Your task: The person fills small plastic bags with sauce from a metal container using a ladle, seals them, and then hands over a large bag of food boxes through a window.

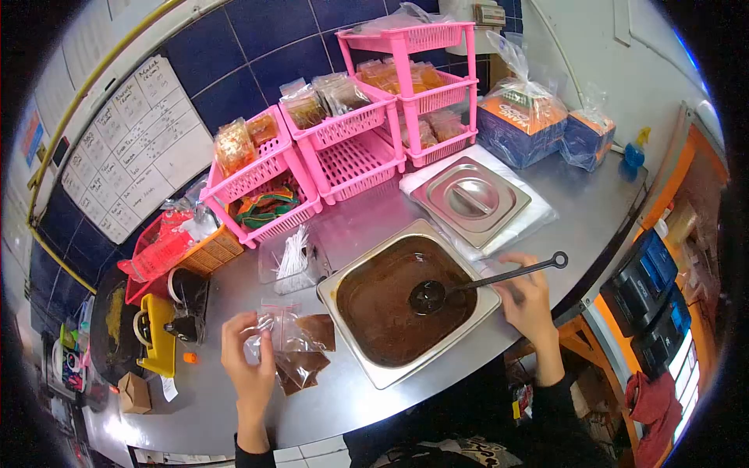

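A steel pan [388,376] of dark brown sauce [374,312] sits on the counter in front of me. A black ladle [507,276] rests in it, its bowl in the sauce and its handle over the right rim. My right hand [529,303] is at the pan's right corner below the handle, fingers curled at the rim. My left hand [251,363] pinches a clear zip bag [277,316] by its edge. Beside and partly under it lie small bags of brown sauce [304,368], flat on the counter left of the pan.
A lidded steel container [472,204] stands behind the pan on white plastic. Pink racks [347,175] with filled bags line the wall. A clear box of white sticks [292,261] is behind the bags. A yellow holder [160,343] stands left; wrapped boxes [521,125] are at back right.
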`<state>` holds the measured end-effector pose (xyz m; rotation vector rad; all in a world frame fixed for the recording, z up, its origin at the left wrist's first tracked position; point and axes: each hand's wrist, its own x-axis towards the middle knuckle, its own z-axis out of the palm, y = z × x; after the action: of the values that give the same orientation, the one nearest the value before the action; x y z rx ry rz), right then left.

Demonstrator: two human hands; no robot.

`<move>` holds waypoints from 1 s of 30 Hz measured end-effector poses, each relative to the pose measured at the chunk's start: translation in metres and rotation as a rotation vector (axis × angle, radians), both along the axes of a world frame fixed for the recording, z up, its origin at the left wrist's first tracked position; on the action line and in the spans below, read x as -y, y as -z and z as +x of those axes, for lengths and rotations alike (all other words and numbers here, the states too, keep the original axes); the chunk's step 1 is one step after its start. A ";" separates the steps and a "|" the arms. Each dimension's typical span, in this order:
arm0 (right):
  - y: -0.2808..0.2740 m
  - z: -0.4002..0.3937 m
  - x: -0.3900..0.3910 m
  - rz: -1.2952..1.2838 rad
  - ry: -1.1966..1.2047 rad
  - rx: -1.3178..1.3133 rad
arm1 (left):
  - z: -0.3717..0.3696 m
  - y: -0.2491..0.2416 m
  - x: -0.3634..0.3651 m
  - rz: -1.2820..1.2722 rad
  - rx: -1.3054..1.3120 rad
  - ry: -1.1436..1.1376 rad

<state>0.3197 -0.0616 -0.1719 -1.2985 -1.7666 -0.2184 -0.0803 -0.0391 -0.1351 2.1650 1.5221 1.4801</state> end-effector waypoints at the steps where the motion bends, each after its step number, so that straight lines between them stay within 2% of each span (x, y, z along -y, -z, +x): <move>1: -0.003 0.002 0.014 -0.028 0.022 -0.081 | 0.002 -0.003 0.010 0.105 -0.068 -0.044; 2: -0.002 0.003 0.027 -0.057 0.046 -0.162 | 0.006 -0.005 0.022 0.209 -0.136 -0.084; 3: 0.004 0.006 0.040 -0.058 0.053 -0.162 | 0.013 -0.004 0.042 0.239 -0.090 -0.016; 4: 0.011 0.007 0.053 -0.078 0.006 -0.481 | 0.024 0.002 0.060 0.266 -0.042 0.054; 5: 0.015 0.007 0.066 -0.099 -0.040 -0.798 | 0.040 0.011 0.068 0.307 0.087 0.262; 6: 0.012 0.004 0.076 -0.110 -0.028 -0.794 | 0.059 0.023 0.077 0.344 0.223 0.467; 7: 0.006 -0.002 0.086 -0.114 0.004 -0.885 | 0.076 0.040 0.091 0.250 0.362 0.576; 8: 0.002 -0.008 0.093 -0.116 0.035 -0.973 | 0.089 0.042 0.097 0.052 0.330 0.780; 9: 0.002 -0.014 0.099 -0.126 0.043 -0.964 | 0.113 0.043 0.108 -0.106 0.311 0.742; 10: 0.001 -0.020 0.104 -0.133 0.000 -0.925 | 0.143 0.019 0.104 -0.219 0.366 0.807; 11: 0.000 -0.028 0.107 -0.137 -0.044 -0.885 | 0.160 0.021 0.108 -0.220 0.379 0.807; 13: -0.014 -0.053 0.110 -0.130 -0.137 -0.899 | 0.179 0.026 0.111 -0.677 0.759 0.930; 14: -0.011 -0.055 0.109 -0.091 -0.177 -0.789 | 0.177 0.034 0.112 -0.674 0.763 0.929; 16: -0.011 -0.057 0.112 -0.126 -0.170 -0.788 | 0.168 0.054 0.113 -0.827 0.751 0.957; 17: -0.011 -0.058 0.112 -0.160 -0.162 -0.790 | 0.166 0.056 0.111 -0.825 0.748 0.950; 20: -0.023 -0.055 0.105 -0.258 -0.210 -0.680 | 0.156 0.051 0.104 -0.677 0.696 0.916; 22: -0.022 -0.053 0.104 -0.338 -0.277 -0.625 | 0.151 0.038 0.102 -0.637 0.489 0.814; 25: -0.027 -0.049 0.106 -0.373 -0.251 -0.686 | 0.149 0.035 0.105 -0.754 0.617 0.789; 27: -0.020 -0.040 0.106 -0.133 -0.125 -0.899 | 0.146 0.034 0.105 -0.744 0.648 0.779; 29: -0.014 -0.025 0.100 0.156 -0.329 -1.112 | 0.143 0.034 0.105 -0.732 0.682 0.764; 30: -0.014 -0.028 0.103 0.153 -0.338 -1.109 | 0.141 0.035 0.104 -0.714 0.649 0.771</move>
<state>0.2921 -0.1650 -0.1577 -0.7240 -0.9361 0.4756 0.0608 -0.1435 -0.1697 1.3745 0.6867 0.9842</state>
